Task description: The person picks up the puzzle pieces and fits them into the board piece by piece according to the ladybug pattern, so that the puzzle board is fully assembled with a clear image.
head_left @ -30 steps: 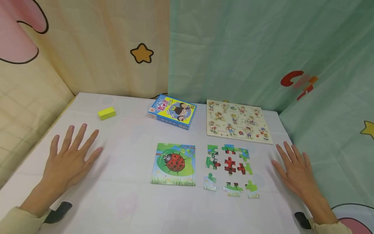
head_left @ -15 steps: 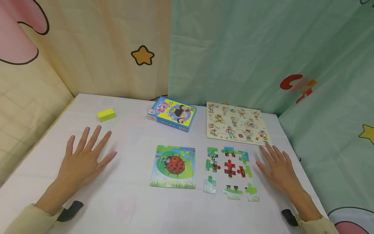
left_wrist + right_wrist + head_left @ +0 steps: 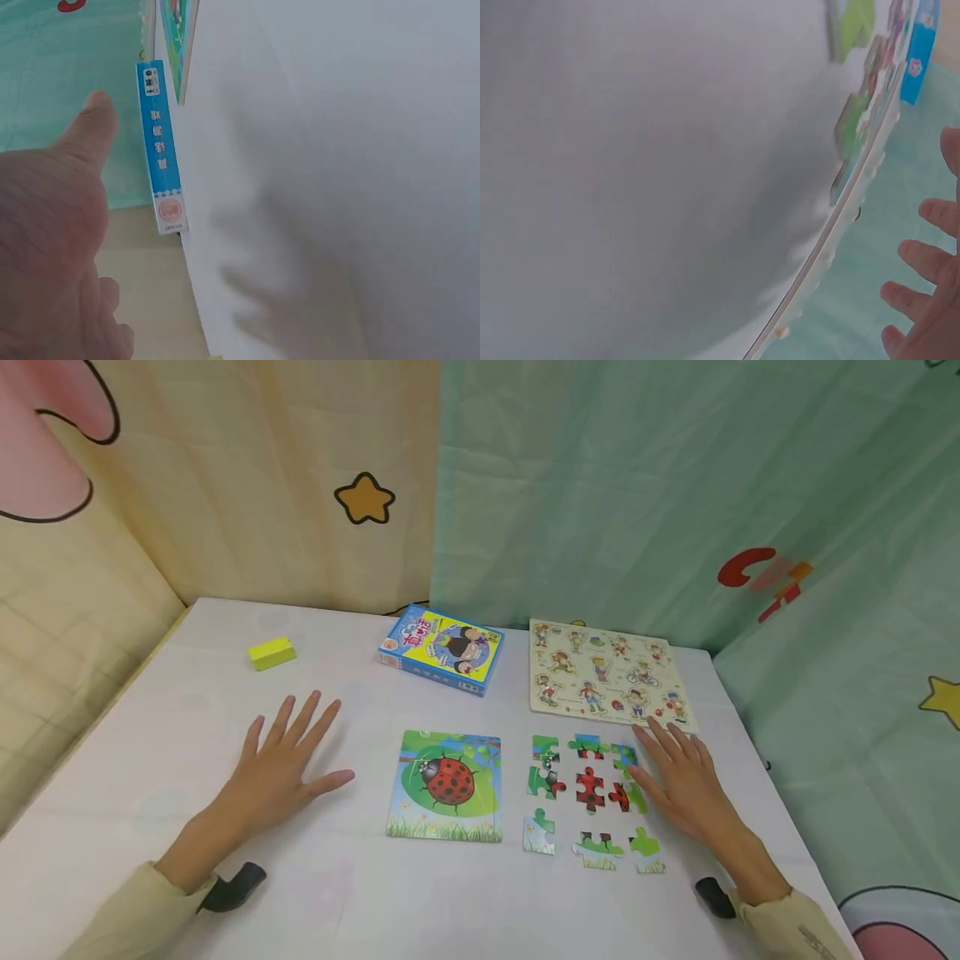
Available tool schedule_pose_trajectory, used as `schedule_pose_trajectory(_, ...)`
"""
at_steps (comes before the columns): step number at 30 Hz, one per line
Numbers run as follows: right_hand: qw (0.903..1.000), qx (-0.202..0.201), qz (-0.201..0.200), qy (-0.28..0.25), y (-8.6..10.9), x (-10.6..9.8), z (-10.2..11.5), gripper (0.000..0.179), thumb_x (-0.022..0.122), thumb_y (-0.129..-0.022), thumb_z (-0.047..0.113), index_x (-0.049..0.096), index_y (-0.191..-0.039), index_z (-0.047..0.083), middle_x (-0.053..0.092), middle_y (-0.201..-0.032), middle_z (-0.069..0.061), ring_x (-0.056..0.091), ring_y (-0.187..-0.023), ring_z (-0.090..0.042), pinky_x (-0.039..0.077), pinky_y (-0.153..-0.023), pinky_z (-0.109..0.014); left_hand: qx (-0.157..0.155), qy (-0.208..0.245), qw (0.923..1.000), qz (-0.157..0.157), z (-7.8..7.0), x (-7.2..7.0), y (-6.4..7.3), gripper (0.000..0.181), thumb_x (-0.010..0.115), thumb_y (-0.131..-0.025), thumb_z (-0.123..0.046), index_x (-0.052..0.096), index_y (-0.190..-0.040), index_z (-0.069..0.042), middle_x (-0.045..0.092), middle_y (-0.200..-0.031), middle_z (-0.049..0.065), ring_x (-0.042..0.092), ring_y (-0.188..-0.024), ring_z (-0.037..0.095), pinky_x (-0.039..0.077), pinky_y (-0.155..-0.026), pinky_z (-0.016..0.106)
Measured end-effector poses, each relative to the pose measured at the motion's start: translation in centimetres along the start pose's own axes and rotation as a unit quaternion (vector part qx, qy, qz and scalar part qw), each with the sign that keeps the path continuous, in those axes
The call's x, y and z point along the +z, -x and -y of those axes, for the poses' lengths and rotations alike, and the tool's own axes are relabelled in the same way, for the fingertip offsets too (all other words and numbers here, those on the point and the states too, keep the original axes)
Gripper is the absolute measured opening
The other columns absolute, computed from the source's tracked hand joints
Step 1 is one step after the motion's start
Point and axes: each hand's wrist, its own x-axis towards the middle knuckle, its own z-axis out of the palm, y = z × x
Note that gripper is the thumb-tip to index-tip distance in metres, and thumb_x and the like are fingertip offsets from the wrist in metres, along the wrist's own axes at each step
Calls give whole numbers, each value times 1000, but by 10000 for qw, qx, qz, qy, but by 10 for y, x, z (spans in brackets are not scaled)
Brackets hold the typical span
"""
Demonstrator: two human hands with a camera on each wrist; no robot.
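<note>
My left hand [image 3: 273, 781] hovers palm down over the left part of the table, fingers spread, holding nothing; its shadow shows on the cloth in the left wrist view. To its right lies a square ladybug picture board [image 3: 450, 787]. Loose ladybug jigsaw pieces [image 3: 590, 790] are laid out in spaced rows to the right of that board. My right hand [image 3: 686, 785], fingers extended and holding nothing, hangs at the right side of the pieces, its thumb overlapping the edge pieces in the head view. In the right wrist view some puzzle pieces [image 3: 850, 127] appear beyond the fingers.
At the back middle lies a blue and yellow card box [image 3: 442, 649]. A wooden peg puzzle board [image 3: 607, 672] with figures lies at the back right. A yellow-green block [image 3: 272, 653] sits at the back left. Printed curtains [image 3: 615, 485] rise behind the white table [image 3: 360, 893].
Both hands have moved inward over the table, the left one to the right toward the picture board, the right one to the left toward the pieces. The objects stay in place.
</note>
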Motion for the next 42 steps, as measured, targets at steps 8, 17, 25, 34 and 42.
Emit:
schedule_pose_trajectory(8, 9971, -11, 402, -652, -17, 2, 19, 66, 58, -100, 40, 34, -157, 15, 31, -162, -18, 25, -147, -46, 16, -116, -67, -46, 1444, 9874, 645, -25, 18, -17, 113, 76, -83, -55, 3, -163, -20, 9, -169, 15, 1, -152, 48, 0, -114, 77)
schedule_pose_trajectory(17, 9848, -341, 539, -1616, -27, 10, 36, 63, 58, -102, 31, 34, -157, 13, 31, -162, -19, 26, -147, -47, 19, -115, -70, 251, 2628, 9564, 1252, -37, 33, -25, 128, 88, -71, -48, 2, -162, -22, 7, -169, 14, 1, -154, 44, -6, -116, 74)
schedule_pose_trajectory(25, 9703, -282, 1102, -2137, -38, 12, 44, 66, 56, -102, 44, 29, -159, 23, 26, -165, -11, 22, -151, -39, 25, -115, -69, 640, 2977, 9292, 2094, -43, 34, -30, 136, 94, -65, -37, 2, -162, -16, -1, -169, 18, -12, -153, 45, -21, -110, 74)
schedule_pose_trajectory(34, 9580, -981, 1241, -2390, -59, 14, 57, 55, 67, -97, 25, 49, -147, 12, 35, -159, -20, 32, -146, -43, 34, -112, -67, 742, 2485, 9496, 1759, -41, 40, -33, 135, 95, -60, -39, 10, -160, -8, 8, -167, 20, -2, -153, 44, -12, -110, 78)
schedule_pose_trajectory(42, 9448, -1043, 1513, -2712, -76, 16, 64, 47, 73, -92, 17, 61, -136, 7, 49, -149, -22, 40, -141, -44, 38, -111, -64, 675, 2381, 9515, 1826, -43, 41, -34, 139, 96, -57, -40, 10, -159, -1, 6, -168, 19, -6, -154, 43, -13, -111, 76)
